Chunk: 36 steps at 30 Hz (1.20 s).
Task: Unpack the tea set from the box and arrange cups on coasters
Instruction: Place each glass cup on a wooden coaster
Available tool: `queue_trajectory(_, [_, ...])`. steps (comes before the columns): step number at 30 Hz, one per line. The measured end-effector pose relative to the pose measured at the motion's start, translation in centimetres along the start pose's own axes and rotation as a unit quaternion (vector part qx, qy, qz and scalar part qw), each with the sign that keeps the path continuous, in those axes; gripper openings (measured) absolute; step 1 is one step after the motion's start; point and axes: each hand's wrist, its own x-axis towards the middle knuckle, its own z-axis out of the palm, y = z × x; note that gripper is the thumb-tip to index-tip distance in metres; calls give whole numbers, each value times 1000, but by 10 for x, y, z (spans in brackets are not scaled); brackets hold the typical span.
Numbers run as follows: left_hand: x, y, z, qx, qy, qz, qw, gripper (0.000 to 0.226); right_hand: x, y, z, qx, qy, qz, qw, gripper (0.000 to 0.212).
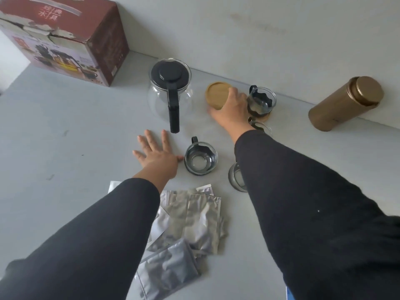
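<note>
Coaster-laying underway: right hand (230, 107) grips a wooden coaster (216, 95) at the far side, beside a cup on its coaster (260, 102). Left hand (157, 153) lies flat, fingers spread, touching the bare cup (200, 158). Next, I'd judge: seat that cup on the coaster.

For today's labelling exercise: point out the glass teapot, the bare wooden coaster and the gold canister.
glass teapot (166, 75): head view, on its black lid.
wooden coaster (216, 93): head view, on its bare top face, left of the right hand.
gold canister (337, 107): head view, on its side wall.
</note>
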Motion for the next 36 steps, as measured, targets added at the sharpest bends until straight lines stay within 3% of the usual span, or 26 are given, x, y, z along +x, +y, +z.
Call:
queue_trajectory(8, [1,3,-1,-8,-19,-15,1000,75,47,-12,15,-94,-26,53,994,84])
queue_trajectory(14, [-1,5,-3,1,-22,-20,1000,76,58,-9,17,-92,-45,89,991,80])
queue_trajectory(25, [0,4,-3,0,-24,-17,1000,75,24,3,-5,-103,-12,-10,995,86])
queue_trajectory(31, [1,2,-3,-3,-19,-17,1000,76,-14,13,1,-126,-90,-50,987,96])
queue_trajectory(36, [2,-1,-3,-4,-14,-15,1000,76,-21,10,8,-169,-90,-62,980,93])
